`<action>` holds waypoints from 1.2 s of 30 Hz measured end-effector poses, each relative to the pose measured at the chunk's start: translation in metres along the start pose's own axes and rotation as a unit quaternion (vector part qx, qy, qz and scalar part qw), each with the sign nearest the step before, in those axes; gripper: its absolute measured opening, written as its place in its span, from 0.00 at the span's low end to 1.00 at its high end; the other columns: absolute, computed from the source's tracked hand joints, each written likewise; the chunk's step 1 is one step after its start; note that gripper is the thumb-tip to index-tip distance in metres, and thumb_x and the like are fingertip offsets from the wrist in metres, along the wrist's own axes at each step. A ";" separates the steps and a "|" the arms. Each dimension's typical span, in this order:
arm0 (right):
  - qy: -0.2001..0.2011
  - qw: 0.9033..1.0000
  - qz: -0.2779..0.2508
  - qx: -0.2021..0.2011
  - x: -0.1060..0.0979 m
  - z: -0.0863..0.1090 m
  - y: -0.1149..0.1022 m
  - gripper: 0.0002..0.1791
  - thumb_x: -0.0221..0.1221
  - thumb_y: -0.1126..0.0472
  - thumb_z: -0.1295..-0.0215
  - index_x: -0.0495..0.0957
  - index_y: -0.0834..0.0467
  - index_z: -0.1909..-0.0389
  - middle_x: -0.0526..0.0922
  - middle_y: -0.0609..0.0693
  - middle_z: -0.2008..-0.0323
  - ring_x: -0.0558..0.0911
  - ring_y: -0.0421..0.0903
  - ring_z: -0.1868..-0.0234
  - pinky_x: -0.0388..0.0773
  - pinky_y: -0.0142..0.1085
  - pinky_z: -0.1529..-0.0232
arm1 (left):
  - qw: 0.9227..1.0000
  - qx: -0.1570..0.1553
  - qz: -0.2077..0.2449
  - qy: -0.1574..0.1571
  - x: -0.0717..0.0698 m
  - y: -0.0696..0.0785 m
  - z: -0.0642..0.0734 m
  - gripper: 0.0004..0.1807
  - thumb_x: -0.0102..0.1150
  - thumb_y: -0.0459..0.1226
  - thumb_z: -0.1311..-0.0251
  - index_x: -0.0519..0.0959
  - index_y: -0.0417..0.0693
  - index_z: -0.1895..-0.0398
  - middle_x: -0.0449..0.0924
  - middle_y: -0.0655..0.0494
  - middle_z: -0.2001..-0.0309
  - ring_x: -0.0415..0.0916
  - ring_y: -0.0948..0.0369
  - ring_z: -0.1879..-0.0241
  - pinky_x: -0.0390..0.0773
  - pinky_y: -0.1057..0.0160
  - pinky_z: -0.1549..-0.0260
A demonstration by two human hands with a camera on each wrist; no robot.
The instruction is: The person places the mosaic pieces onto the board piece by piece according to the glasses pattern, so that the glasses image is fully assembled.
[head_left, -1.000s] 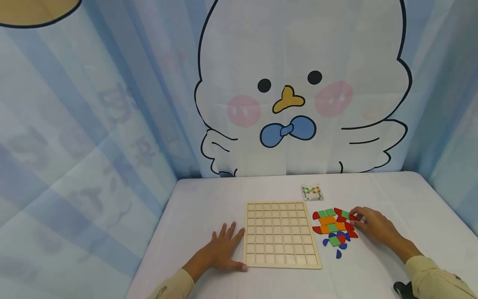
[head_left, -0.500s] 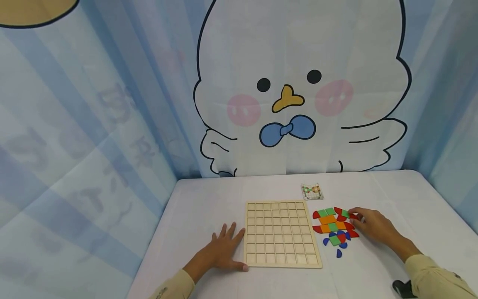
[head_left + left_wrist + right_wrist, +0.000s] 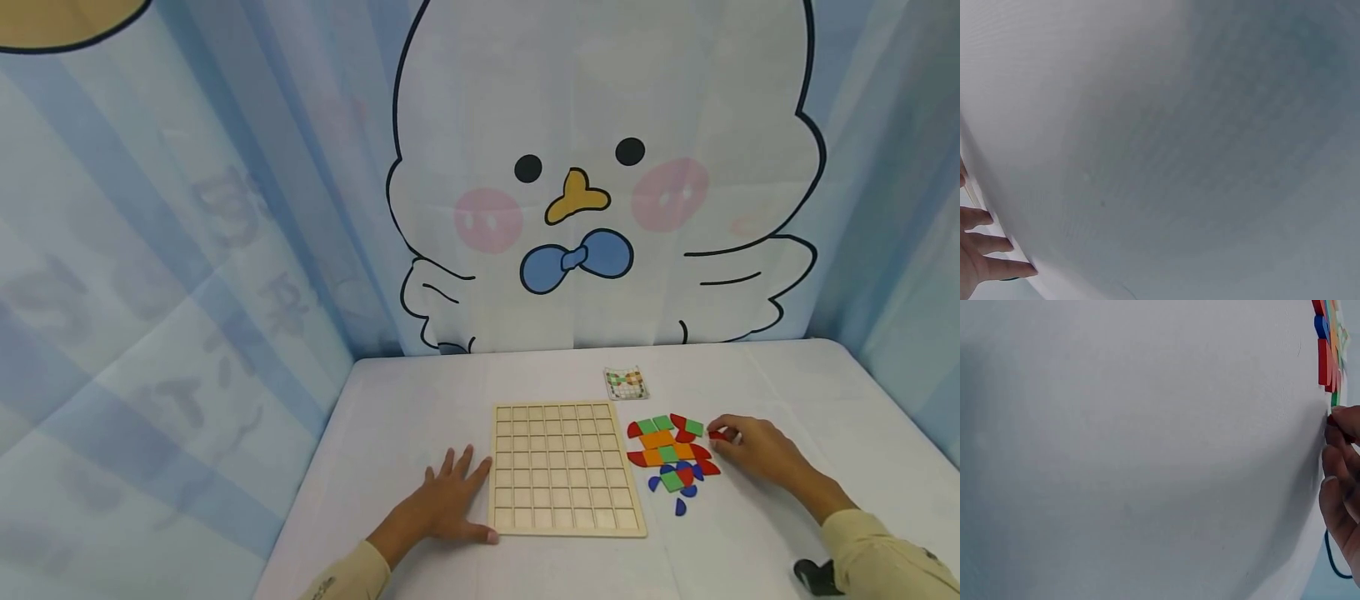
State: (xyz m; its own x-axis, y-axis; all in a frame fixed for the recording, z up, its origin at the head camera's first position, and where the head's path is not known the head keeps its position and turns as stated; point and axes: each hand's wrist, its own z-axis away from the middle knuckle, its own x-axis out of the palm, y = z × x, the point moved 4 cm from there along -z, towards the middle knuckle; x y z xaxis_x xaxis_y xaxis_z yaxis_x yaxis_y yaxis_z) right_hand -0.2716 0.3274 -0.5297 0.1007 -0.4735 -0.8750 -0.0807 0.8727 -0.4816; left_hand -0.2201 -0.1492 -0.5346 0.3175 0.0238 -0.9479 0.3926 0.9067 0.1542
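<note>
My right hand (image 3: 757,447) pinches a red curved piece (image 3: 717,435) between thumb and fingers, just right of a pile of flat shapes. That pile holds green squares (image 3: 694,427), orange pieces (image 3: 657,441), red pieces (image 3: 701,452) and blue half-round pieces (image 3: 681,506). On the left, my left hand (image 3: 447,502) lies with fingers spread, its thumb and fingertips touching the left edge of a wooden grid board (image 3: 564,468). In the right wrist view the pinched red piece (image 3: 1333,421) is mostly covered by the fingers. Only some left fingers (image 3: 997,244) show in the left wrist view.
A small patterned card (image 3: 626,384) lies behind the board's right corner. A black object (image 3: 816,577) sits by the right sleeve at the front. The white table (image 3: 420,408) meets a blue printed curtain (image 3: 225,250) at the back and sides.
My right hand has drawn slightly right, away from the pile, lifting the red piece off the green square's side. The left hand and the board stay in place.
</note>
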 end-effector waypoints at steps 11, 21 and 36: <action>-0.021 1.000 -0.013 -0.001 -0.005 -0.001 0.004 0.18 0.65 0.64 0.37 0.81 0.67 0.47 0.83 0.54 0.65 0.77 0.48 0.64 0.82 0.40 0.64 | 1.000 -0.004 0.008 0.001 0.002 0.000 -0.001 0.64 0.58 0.79 0.59 0.55 0.58 0.20 0.50 0.40 0.21 0.49 0.31 0.25 0.62 0.24 0.40; -0.025 0.997 -0.066 0.012 -0.009 0.000 0.002 0.20 0.64 0.64 0.36 0.79 0.67 0.45 0.83 0.55 0.64 0.76 0.47 0.65 0.80 0.33 0.70 | 1.000 -0.001 0.007 0.006 0.002 0.000 -0.001 0.64 0.58 0.79 0.58 0.55 0.58 0.20 0.50 0.40 0.21 0.49 0.31 0.25 0.62 0.24 0.40; -0.028 0.980 -0.196 0.020 0.001 -0.006 -0.033 0.25 0.61 0.58 0.31 0.74 0.66 0.37 0.84 0.61 0.56 0.79 0.49 0.64 0.83 0.37 0.68 | 1.000 -0.011 0.008 -0.003 0.002 -0.002 -0.003 0.64 0.57 0.79 0.59 0.55 0.59 0.20 0.49 0.42 0.20 0.48 0.32 0.24 0.61 0.25 0.39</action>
State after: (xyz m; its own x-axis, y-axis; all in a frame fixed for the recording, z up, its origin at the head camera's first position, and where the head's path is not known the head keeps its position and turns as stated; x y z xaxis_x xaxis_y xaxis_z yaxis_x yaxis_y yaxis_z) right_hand -0.2748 0.2970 -0.5149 0.1712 -0.7673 -0.6180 0.0133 0.6290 -0.7773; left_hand -0.2234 -0.1499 -0.5377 0.3283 0.0364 -0.9439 0.3685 0.9151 0.1635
